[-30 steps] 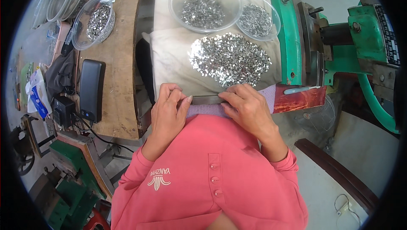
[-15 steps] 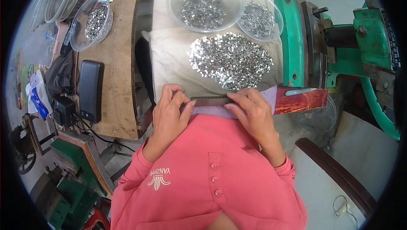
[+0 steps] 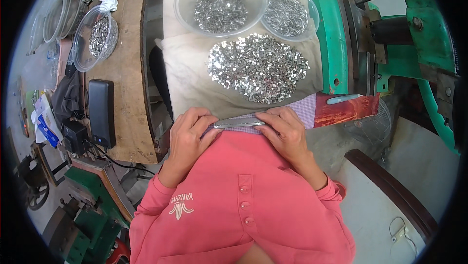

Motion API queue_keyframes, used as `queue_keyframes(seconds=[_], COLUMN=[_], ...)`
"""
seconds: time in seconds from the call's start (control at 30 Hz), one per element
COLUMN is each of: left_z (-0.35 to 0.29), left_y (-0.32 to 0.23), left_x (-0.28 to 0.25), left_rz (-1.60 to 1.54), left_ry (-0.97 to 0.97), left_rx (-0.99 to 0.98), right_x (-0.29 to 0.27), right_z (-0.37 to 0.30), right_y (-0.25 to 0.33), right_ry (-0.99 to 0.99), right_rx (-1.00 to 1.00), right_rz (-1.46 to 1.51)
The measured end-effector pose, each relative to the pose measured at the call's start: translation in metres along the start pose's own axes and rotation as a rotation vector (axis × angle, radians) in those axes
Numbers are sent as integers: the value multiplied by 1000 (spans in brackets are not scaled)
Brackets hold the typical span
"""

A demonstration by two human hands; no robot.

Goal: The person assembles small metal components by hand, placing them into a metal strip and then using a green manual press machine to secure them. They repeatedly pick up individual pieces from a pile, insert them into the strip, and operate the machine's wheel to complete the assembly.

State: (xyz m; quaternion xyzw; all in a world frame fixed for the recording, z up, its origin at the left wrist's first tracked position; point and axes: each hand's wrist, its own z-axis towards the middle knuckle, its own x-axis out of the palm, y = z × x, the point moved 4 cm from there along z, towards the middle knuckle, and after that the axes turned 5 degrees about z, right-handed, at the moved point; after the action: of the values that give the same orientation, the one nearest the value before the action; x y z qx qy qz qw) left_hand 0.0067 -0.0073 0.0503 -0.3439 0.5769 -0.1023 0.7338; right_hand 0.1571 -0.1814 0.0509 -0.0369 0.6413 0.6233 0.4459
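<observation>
A narrow metal bar (image 3: 239,122) is held level between both hands, close to my body and over the near edge of the cloth. My left hand (image 3: 189,132) pinches its left end between thumb and fingers. At the right end, my right hand (image 3: 285,131) grips it the same way. Beyond the bar, a heap of small shiny metal pieces (image 3: 258,69) lies spread on the pale cloth (image 3: 185,69). Behind the heap stand a large clear tub (image 3: 181,8) of small metal parts and a smaller clear tub (image 3: 314,13) of thin pin-like metal parts.
Close on the right stands a green machine (image 3: 335,45) with dark metal plates. A light-coloured handled tool (image 3: 343,99) rests on a red surface. To the left, a wooden table (image 3: 129,69) carries a black power bank (image 3: 101,113) and another clear tub (image 3: 80,52) of metal pieces.
The bar has tipped in my hands, so a brighter face shows instead of its dark slotted edge. Both hands have come slightly nearer my body. The whole view has shifted a little.
</observation>
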Motion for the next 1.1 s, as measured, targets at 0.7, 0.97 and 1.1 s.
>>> queue_keyframes(seconds=[0.7, 0.97, 1.1], left_z=[57, 169, 215], left_y=[-73, -181, -208], left_x=[-31, -9, 30], left_rz=[274, 310, 355], left_ry=[-111, -16, 54], left_rx=[454, 1023, 1204], right_x=[-68, -160, -172], right_z=[-1, -36, -45], right_y=[12, 1, -17], right_ry=[-262, -712, -874], right_rx=[-164, -31, 83], right_rz=[-46, -284, -294])
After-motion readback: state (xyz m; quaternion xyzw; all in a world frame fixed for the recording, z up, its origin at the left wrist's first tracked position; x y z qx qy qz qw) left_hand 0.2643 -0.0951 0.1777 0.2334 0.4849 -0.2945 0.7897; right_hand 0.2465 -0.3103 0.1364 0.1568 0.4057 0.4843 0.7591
